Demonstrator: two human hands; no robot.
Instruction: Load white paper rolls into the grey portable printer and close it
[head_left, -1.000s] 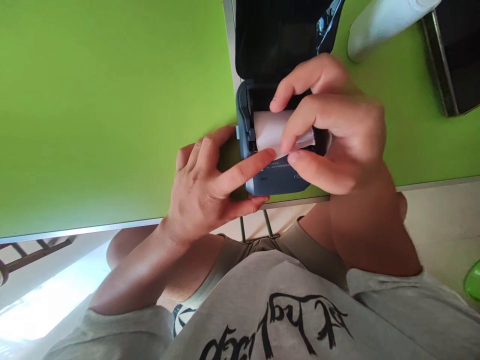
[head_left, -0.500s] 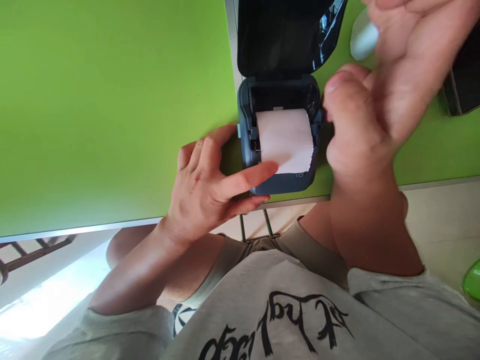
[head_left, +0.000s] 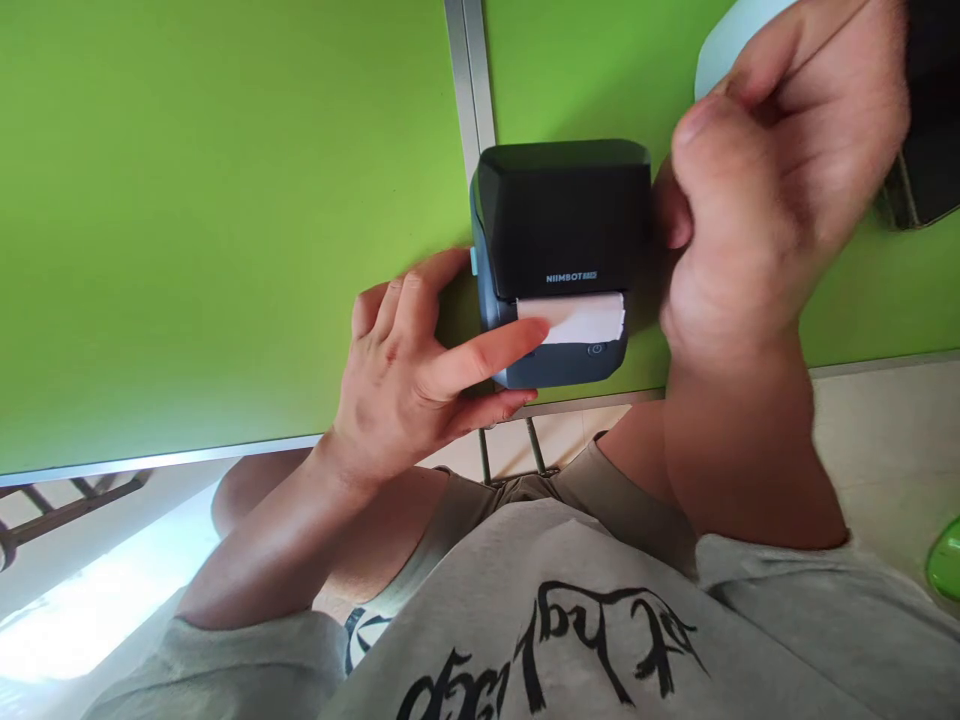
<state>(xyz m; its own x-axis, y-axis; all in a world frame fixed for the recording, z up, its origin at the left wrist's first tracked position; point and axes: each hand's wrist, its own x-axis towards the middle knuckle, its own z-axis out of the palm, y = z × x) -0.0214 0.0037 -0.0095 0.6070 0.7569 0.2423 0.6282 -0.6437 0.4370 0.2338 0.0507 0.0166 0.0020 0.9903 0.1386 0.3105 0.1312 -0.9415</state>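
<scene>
Printer (head_left: 566, 250) is newly closed, so paper (head_left: 591, 318) is left protruding under the left hand's (head_left: 409, 370) spread fingers, the right hand (head_left: 757, 210) being curled, hold unclear.

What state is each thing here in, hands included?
Black plastic printer lid: down; whether latched, unclear.
Dark blue-grey printer body: sitting on the green tabletop; whether powered, unclear.
White paper strip: sticking out under the lid's front edge.
Left hand: spread, index finger on the paper.
Right hand: partly curled, blurred, beside the lid.
</scene>
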